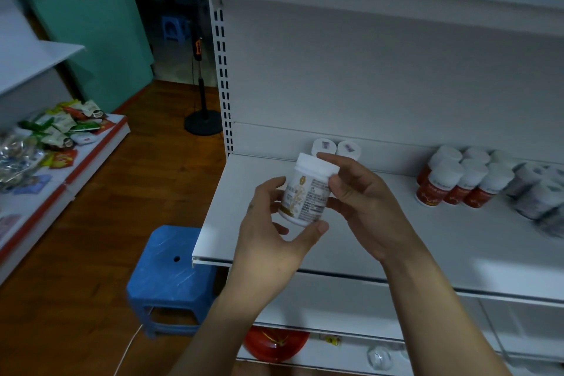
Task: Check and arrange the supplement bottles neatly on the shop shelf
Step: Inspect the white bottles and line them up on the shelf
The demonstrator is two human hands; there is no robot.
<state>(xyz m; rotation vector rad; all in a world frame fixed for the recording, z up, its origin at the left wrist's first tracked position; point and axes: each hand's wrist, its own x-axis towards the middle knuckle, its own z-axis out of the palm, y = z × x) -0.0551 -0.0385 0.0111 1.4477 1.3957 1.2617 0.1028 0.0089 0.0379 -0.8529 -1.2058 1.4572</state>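
A white supplement bottle (pixel 306 192) with a white cap and a gold-printed label is held tilted above the white shelf (pixel 396 238). My left hand (pixel 271 232) grips its lower body, thumb under the base. My right hand (pixel 363 201) pinches the bottle near the cap with thumb and fingers. Two white-capped bottles (pixel 335 148) stand at the back of the shelf, just behind the held one. A group of red-labelled bottles (pixel 460 180) stands further right, with white-labelled bottles (pixel 537 192) beside them at the frame edge.
A blue plastic stool (pixel 171 278) stands on the wooden floor left of the shelf. Snack packets (pixel 55 131) fill a low shelf at far left. A red bowl (pixel 274 343) sits on the shelf below. A black stand (pixel 203 119) is behind.
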